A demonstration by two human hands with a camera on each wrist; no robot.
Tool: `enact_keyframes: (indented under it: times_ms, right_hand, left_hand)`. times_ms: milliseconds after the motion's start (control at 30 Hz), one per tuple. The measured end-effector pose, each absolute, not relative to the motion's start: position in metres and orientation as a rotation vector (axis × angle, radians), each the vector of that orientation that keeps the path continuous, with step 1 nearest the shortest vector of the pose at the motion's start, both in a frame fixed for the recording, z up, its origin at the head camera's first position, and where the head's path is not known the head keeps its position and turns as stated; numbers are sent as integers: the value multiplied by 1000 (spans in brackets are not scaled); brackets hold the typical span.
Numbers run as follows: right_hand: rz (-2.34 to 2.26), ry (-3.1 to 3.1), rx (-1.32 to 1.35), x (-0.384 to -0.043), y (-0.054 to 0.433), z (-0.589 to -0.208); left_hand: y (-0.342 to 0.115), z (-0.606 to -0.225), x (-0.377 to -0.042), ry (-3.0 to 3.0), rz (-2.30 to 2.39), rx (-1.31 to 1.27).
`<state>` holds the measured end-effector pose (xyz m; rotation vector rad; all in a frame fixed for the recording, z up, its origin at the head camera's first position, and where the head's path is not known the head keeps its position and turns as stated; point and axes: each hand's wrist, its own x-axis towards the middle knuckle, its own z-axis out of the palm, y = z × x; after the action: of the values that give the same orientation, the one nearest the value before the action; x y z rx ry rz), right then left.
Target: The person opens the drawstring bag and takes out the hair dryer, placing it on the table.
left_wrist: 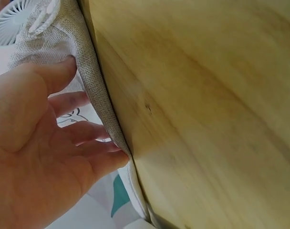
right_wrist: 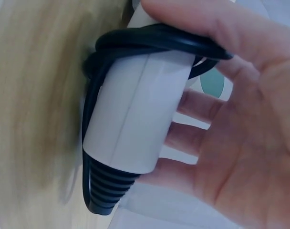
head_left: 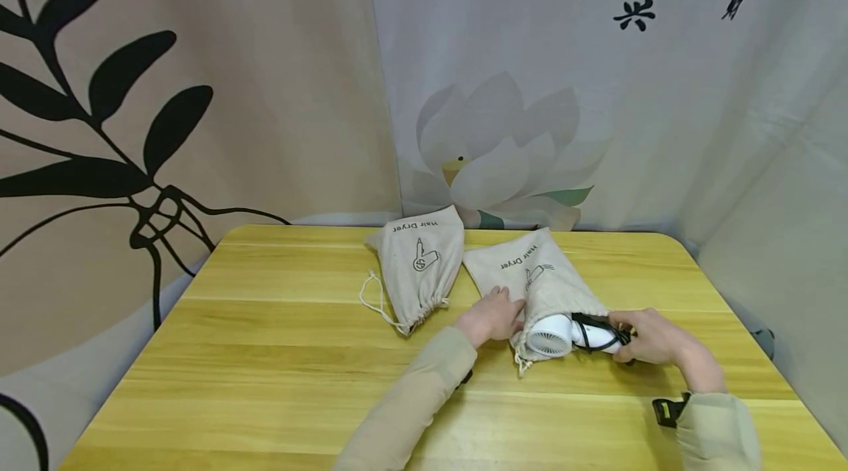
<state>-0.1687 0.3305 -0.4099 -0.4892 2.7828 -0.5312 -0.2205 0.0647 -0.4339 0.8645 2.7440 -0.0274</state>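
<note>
Toward the right edge of the desk [head_left: 265,383], the fingers of your right hand [head_left: 652,338] hold the white hair dryer [head_left: 551,336], partly inside a cloth bag [head_left: 559,283]; your left hand [head_left: 492,318], fingers loosely spread, touches that bag's side.

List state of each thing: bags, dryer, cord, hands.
Left bag, lying down, mouth gathered
Right bag, lying down, mouth open
Hair dryer, partly inside right bag
Cord, wound around hair dryer
Left hand, touching right bag's edge
Right hand, gripping hair dryer
</note>
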Motion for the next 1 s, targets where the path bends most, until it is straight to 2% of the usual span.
enact_keyframes:
  times_ms: [1000]
  right_hand:
    - [-572, 2782, -658, -161, 340, -413]
  left_hand:
    - [62, -441, -244, 2789, 3, 817]
